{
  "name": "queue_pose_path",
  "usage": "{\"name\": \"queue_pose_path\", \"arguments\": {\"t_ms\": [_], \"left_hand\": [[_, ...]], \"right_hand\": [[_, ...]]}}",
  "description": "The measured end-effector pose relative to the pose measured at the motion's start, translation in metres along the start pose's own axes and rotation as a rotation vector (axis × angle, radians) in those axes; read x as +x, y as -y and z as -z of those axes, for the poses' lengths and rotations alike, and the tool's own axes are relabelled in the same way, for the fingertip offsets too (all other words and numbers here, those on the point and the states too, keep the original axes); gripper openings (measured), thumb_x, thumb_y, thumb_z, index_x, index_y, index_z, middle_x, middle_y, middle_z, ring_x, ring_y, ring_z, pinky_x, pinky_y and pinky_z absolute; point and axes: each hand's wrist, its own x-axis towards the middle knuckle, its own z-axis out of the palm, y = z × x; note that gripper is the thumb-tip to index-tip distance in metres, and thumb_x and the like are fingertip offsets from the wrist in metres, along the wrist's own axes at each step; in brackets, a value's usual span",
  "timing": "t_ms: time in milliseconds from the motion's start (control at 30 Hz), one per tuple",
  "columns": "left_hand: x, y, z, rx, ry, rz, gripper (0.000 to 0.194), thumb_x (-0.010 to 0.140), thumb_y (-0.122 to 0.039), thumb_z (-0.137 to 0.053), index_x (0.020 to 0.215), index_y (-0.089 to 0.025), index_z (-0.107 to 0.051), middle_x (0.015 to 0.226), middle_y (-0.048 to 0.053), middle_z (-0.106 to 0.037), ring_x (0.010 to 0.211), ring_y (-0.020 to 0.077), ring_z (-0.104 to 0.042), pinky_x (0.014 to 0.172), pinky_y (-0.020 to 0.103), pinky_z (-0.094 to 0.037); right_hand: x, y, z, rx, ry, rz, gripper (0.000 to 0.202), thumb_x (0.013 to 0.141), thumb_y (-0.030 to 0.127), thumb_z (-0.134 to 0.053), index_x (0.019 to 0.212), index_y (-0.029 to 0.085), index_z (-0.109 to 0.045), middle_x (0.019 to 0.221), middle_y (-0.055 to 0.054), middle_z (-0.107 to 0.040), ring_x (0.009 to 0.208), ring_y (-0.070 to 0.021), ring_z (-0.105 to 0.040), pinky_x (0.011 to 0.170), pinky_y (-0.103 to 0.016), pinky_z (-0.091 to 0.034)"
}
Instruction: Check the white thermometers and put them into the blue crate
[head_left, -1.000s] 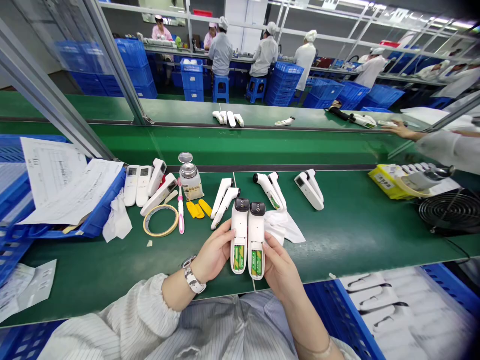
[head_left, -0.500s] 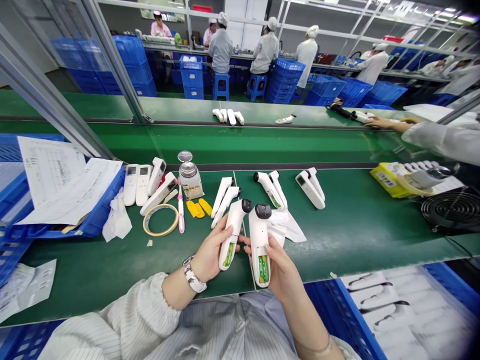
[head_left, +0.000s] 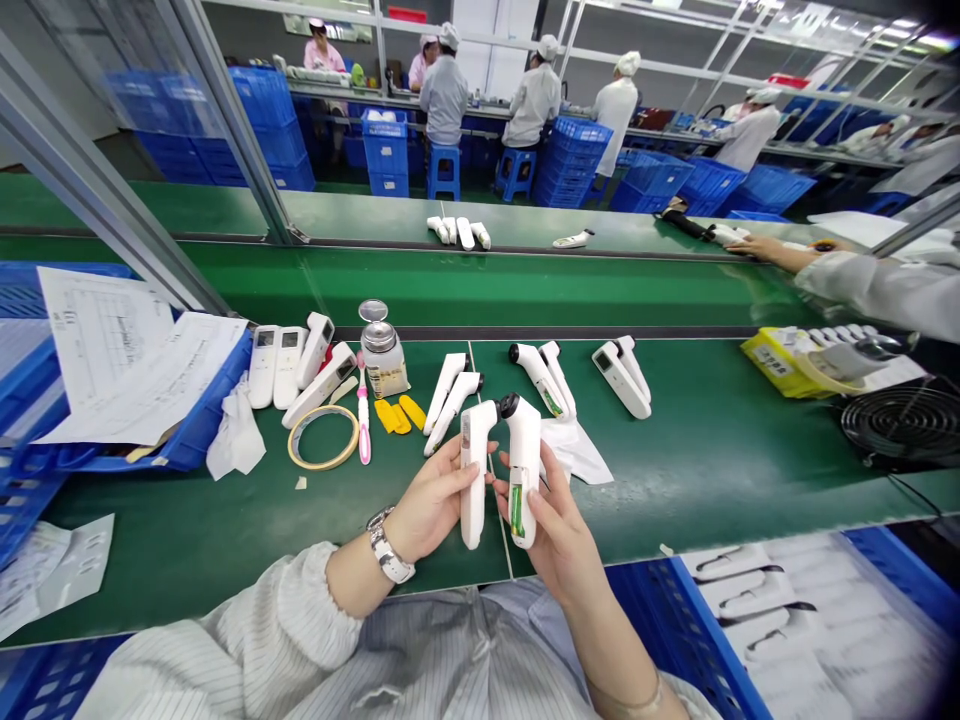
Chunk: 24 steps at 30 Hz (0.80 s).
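Note:
My left hand is closed around a white infrared thermometer, its side and small display turned toward me. My right hand grips a second white infrared thermometer, whose uncovered battery bay shows green batteries. Both stand roughly upright side by side, their dark sensor heads close together at the top. Just beyond my left hand, two more thermometers lie on the green bench. Past my right hand, another pair lies by a white cloth, one with batteries showing.
On the left are a tape roll, a pink-and-white toothbrush, a pump bottle, yellow finger cots and a blue bin with papers. A fan stands right. A co-worker's hand reaches across the far side.
I have turned both thermometers in my hands. The left one's battery bay has rotated out of sight and its display side shows; the right one has turned sideways, its head now facing left.

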Motion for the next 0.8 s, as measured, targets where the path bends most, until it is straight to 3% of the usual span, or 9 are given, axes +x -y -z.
{"name": "queue_pose_path", "arguments": {"t_ms": [267, 400, 500, 567, 667, 733, 800], "left_hand": [[-0.001, 0.001, 0.002, 0.025, 0.015, 0.011, 0.039, 0.071, -0.011, -0.064, 0.109, -0.020, -0.056, 0.114, 0.007, -0.054, 0.078, 0.0104, -0.054, 0.073, 0.024, -0.044], [0.000, 0.001, 0.001, 0.047, 0.037, 0.026, 0.037, 0.071, -0.014, -0.064, 0.107, -0.020, -0.057, 0.110, 0.006, -0.055, 0.078, 0.0113, -0.054, 0.074, 0.026, -0.045], [-0.002, 0.003, 0.002, 0.170, 0.074, -0.005, 0.037, 0.072, -0.017, -0.063, 0.108, -0.019, -0.054, 0.106, 0.008, -0.057, 0.076, 0.0118, -0.055, 0.074, 0.027, -0.046], [-0.005, 0.004, 0.003, 0.386, 0.099, -0.133, 0.041, 0.073, -0.017, -0.062, 0.113, -0.020, -0.051, 0.107, 0.008, -0.058, 0.082, 0.0145, -0.056, 0.077, 0.030, -0.046], [-0.013, 0.003, 0.006, 0.989, 0.212, -0.527, 0.048, 0.073, -0.010, -0.056, 0.117, -0.027, -0.047, 0.113, 0.006, -0.058, 0.105, 0.0226, -0.051, 0.093, 0.042, -0.038], [-0.017, 0.003, 0.007, 1.384, 0.355, -0.780, 0.053, 0.073, -0.003, -0.050, 0.118, -0.030, -0.047, 0.116, 0.003, -0.058, 0.119, 0.0254, -0.040, 0.103, 0.053, -0.022], [-0.020, 0.003, 0.007, 1.624, 0.482, -0.858, 0.058, 0.073, 0.000, -0.045, 0.121, -0.031, -0.044, 0.125, 0.002, -0.053, 0.127, 0.0264, -0.030, 0.104, 0.059, -0.013]], "right_hand": [[0.000, -0.001, -0.001, -0.047, 0.019, 0.043, 0.065, 0.072, 0.031, -0.068, 0.130, 0.033, -0.038, 0.127, -0.004, -0.050, 0.102, -0.0235, -0.056, 0.096, -0.045, -0.039], [0.002, 0.000, -0.002, 0.004, 0.016, 0.016, 0.064, 0.070, 0.026, -0.069, 0.127, 0.033, -0.041, 0.124, -0.003, -0.052, 0.095, -0.0197, -0.058, 0.086, -0.035, -0.046], [0.006, -0.005, 0.001, 0.052, 0.021, -0.048, 0.050, 0.071, 0.026, -0.067, 0.118, 0.029, -0.051, 0.111, -0.002, -0.058, 0.083, -0.0153, -0.058, 0.071, -0.025, -0.049], [0.008, -0.011, 0.004, 0.091, 0.024, -0.109, 0.035, 0.071, 0.028, -0.065, 0.106, 0.026, -0.059, 0.094, -0.001, -0.062, 0.071, -0.0122, -0.057, 0.057, -0.019, -0.047], [0.009, -0.017, 0.008, 0.106, 0.013, -0.151, 0.022, 0.068, 0.033, -0.066, 0.086, 0.022, -0.064, 0.073, -0.001, -0.062, 0.059, -0.0124, -0.054, 0.047, -0.019, -0.042], [0.007, -0.017, 0.009, 0.060, 0.011, -0.126, 0.020, 0.065, 0.035, -0.069, 0.079, 0.021, -0.065, 0.074, -0.003, -0.062, 0.065, -0.0166, -0.056, 0.051, -0.024, -0.045], [0.005, -0.014, 0.010, -0.046, 0.080, -0.099, 0.021, 0.060, 0.034, -0.074, 0.075, 0.021, -0.065, 0.079, -0.004, -0.063, 0.076, -0.0202, -0.056, 0.059, -0.027, -0.046]]}}
